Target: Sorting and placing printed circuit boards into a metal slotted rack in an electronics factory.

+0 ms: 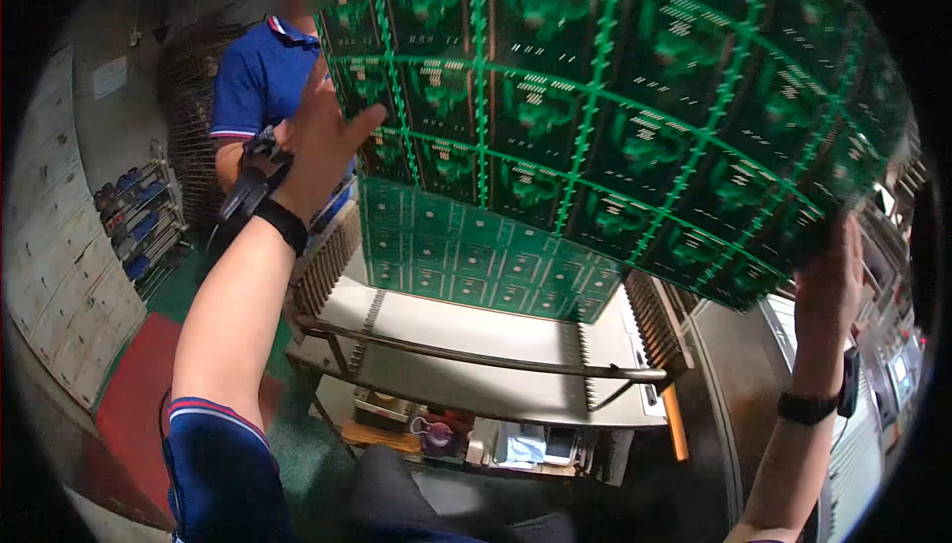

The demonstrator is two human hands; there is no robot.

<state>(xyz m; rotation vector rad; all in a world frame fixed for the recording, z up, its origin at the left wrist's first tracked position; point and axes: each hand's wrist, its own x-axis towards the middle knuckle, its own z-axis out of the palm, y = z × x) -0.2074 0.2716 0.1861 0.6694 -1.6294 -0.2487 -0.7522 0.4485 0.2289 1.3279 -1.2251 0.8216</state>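
A large green circuit board panel [535, 97], printed with a grid of repeated units, is held up tilted in front of me. My left hand [322, 141] is at its left edge, the thumb stretched over the front face and the other fingers partly hidden. By the lower right corner, my right hand [831, 280] grips the edge, its fingers slightly blurred. Behind and below stands a second, paler green circuit board [476, 260], upright in a slotted metal rack [476, 353]. The raised panel covers its upper part.
A white table [486, 320] bears the rack; on the shelf beneath are bins and a purple item [436, 434]. An orange bar [676, 424] juts down at the table's right. Another person in a blue shirt [248, 77] stands behind at left. Machinery with a screen [900, 369] is at right.
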